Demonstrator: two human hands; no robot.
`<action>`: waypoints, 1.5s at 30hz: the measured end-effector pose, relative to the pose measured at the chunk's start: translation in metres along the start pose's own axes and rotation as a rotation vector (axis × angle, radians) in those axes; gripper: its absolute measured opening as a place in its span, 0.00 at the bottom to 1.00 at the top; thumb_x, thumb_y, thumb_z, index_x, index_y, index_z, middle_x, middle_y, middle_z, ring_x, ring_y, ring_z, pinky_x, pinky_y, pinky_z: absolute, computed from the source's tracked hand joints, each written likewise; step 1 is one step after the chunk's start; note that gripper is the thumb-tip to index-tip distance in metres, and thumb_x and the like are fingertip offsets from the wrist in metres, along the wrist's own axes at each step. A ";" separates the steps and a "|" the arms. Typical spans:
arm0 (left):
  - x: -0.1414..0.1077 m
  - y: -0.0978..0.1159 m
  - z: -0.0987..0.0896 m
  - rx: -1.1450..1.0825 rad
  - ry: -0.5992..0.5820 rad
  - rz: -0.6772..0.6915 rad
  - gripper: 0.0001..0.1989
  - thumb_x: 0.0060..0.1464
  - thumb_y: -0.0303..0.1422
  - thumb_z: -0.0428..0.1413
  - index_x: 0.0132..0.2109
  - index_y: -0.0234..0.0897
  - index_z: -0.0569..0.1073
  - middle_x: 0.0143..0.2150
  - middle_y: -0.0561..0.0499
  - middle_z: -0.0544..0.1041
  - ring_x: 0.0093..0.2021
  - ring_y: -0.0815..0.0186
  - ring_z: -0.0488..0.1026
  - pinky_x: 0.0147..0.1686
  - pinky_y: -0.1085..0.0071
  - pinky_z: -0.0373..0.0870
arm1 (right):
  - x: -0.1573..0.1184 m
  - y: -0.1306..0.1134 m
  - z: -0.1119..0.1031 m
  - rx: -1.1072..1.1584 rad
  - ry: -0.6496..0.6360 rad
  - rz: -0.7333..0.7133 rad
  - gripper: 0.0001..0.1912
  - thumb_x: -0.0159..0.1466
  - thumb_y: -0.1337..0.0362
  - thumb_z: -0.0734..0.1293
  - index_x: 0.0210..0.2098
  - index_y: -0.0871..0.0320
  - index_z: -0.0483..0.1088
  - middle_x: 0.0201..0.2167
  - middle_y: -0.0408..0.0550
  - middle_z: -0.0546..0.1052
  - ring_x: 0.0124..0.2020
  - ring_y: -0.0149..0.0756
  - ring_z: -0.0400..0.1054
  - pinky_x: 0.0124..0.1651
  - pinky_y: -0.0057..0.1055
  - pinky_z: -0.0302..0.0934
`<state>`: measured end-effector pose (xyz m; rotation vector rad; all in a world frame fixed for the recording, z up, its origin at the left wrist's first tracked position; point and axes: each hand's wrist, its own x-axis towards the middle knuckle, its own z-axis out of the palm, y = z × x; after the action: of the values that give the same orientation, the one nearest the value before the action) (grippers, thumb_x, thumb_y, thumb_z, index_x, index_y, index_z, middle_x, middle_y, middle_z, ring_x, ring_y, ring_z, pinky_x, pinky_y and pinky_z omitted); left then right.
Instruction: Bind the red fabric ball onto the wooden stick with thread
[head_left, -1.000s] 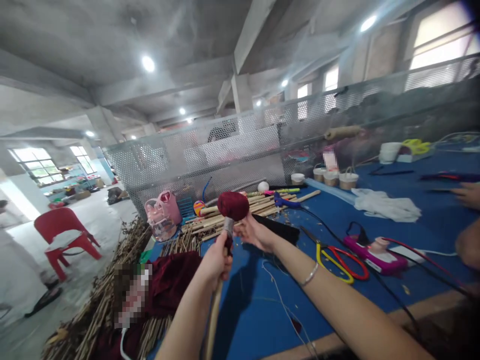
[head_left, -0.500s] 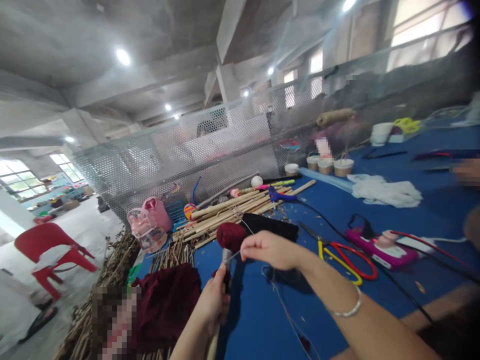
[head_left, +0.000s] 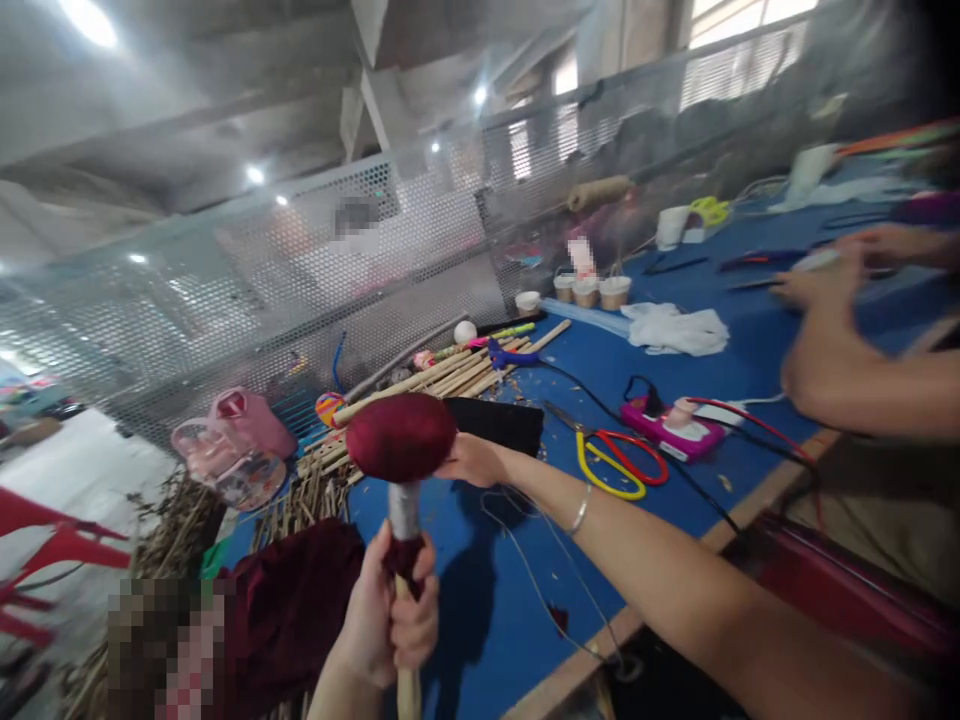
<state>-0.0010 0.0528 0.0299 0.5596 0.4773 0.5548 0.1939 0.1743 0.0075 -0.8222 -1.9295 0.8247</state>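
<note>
- Left fingers (head_left: pixel 414 632) are closely gripping the stick (head_left: pixel 409 690), above the desk's (head_left: pixel 551 690) left side.
- Maroon cloth (head_left: pixel 401 435) is already covering its top.
- Right fingers (head_left: pixel 459 460) are meeting its edge, tips hidden.
- Thread (head_left: pixel 526 574) is trailing loose, seemingly unfinished.

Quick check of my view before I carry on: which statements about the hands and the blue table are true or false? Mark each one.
1. The left hand grips the wooden handle below the dark red padded head. True.
2. The right hand holds the scissors. False: the right hand is by the padded head, and the scissors lie on the blue table.
3. The scissors have one yellow loop and one red loop. True.
4. The white ball sits inside a cup. False: the white ball is beside the wooden sticks.
5. The white cloth lies beyond the magenta power strip. True.
</note>
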 end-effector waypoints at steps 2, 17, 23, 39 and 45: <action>-0.006 0.016 -0.009 -0.060 0.034 0.152 0.24 0.52 0.55 0.46 0.26 0.38 0.60 0.12 0.65 0.43 0.10 0.82 0.33 0.06 0.85 0.45 | 0.000 -0.008 0.002 0.046 -0.232 0.090 0.12 0.62 0.65 0.63 0.43 0.63 0.70 0.41 0.49 0.74 0.41 0.34 0.68 0.46 0.35 0.64; -0.007 0.023 -0.017 -0.145 0.003 0.255 0.22 0.53 0.52 0.48 0.27 0.36 0.67 0.14 0.65 0.41 0.11 0.82 0.33 0.06 0.85 0.47 | -0.029 -0.067 0.016 0.702 -0.493 0.111 0.10 0.54 0.63 0.66 0.26 0.67 0.73 0.14 0.40 0.63 0.16 0.20 0.48 0.20 0.22 0.41; -0.010 0.017 -0.024 -0.212 -0.108 0.350 0.16 0.57 0.43 0.50 0.45 0.37 0.71 0.16 0.65 0.40 0.12 0.82 0.30 0.07 0.89 0.39 | -0.027 -0.064 0.028 0.966 -0.263 0.223 0.04 0.53 0.69 0.66 0.23 0.63 0.67 0.20 0.39 0.62 0.16 0.18 0.46 0.19 0.22 0.37; 0.027 -0.002 -0.004 0.465 0.773 0.336 0.22 0.45 0.51 0.57 0.34 0.42 0.57 0.15 0.67 0.51 0.11 0.80 0.46 0.11 0.84 0.42 | -0.024 -0.065 0.051 1.116 -0.029 0.397 0.03 0.43 0.73 0.57 0.17 0.61 0.58 0.15 0.39 0.58 0.16 0.20 0.43 0.17 0.21 0.33; 0.029 -0.009 -0.012 0.324 0.632 0.316 0.15 0.53 0.45 0.49 0.30 0.39 0.57 0.15 0.63 0.55 0.12 0.78 0.49 0.12 0.80 0.51 | -0.022 -0.062 0.047 1.216 -0.094 0.316 0.04 0.42 0.73 0.57 0.20 0.61 0.57 0.18 0.40 0.58 0.19 0.22 0.48 0.21 0.21 0.43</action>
<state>0.0173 0.0684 0.0079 0.7753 1.1024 0.9731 0.1476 0.1113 0.0272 -0.3011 -1.0057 1.9388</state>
